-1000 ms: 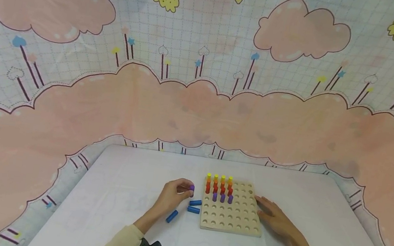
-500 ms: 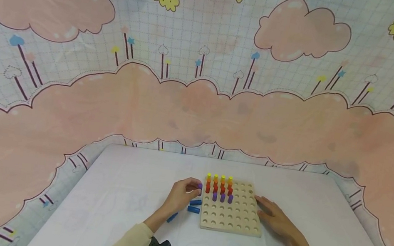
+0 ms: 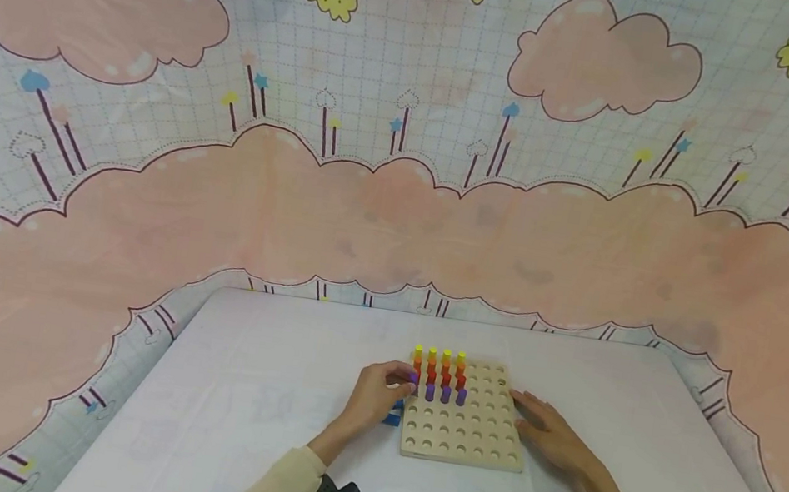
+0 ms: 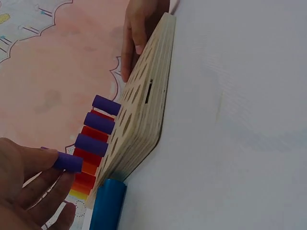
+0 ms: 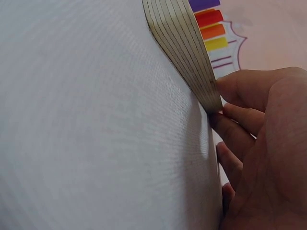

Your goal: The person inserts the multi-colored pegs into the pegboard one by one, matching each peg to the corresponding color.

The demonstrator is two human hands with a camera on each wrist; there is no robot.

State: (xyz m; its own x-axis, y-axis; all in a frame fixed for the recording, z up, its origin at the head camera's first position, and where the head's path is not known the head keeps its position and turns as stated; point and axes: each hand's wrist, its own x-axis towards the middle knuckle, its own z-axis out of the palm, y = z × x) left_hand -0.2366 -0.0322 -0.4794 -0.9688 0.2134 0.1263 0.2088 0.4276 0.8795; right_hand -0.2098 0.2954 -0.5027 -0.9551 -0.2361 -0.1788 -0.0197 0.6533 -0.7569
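Note:
My left hand (image 3: pixel 373 398) pinches a purple peg (image 4: pixel 71 163) between thumb and fingers, at the left edge of a wooden pegboard (image 3: pixel 463 460). In the left wrist view the peg lies in line with three purple pegs (image 4: pixel 91 143) standing in the board; whether its end is in a hole cannot be told. Behind that row stand rows of red, orange and yellow pegs (image 3: pixel 447 355). My right hand (image 3: pixel 552 438) rests at the board's right side, fingers mostly straight. In the right wrist view its thumb and fingertips touch the board's edge.
Blue pegs (image 3: pixel 393 416) lie on the white table (image 3: pixel 257 361) by the board's left side, partly hidden by the left hand. The board's front rows and right columns show bare holes. A patterned cloth (image 3: pixel 398 221) hangs behind the table.
My left hand has moved right with the purple peg, from beside the board to its left edge, covering more of the blue pegs. My right hand has stayed in place.

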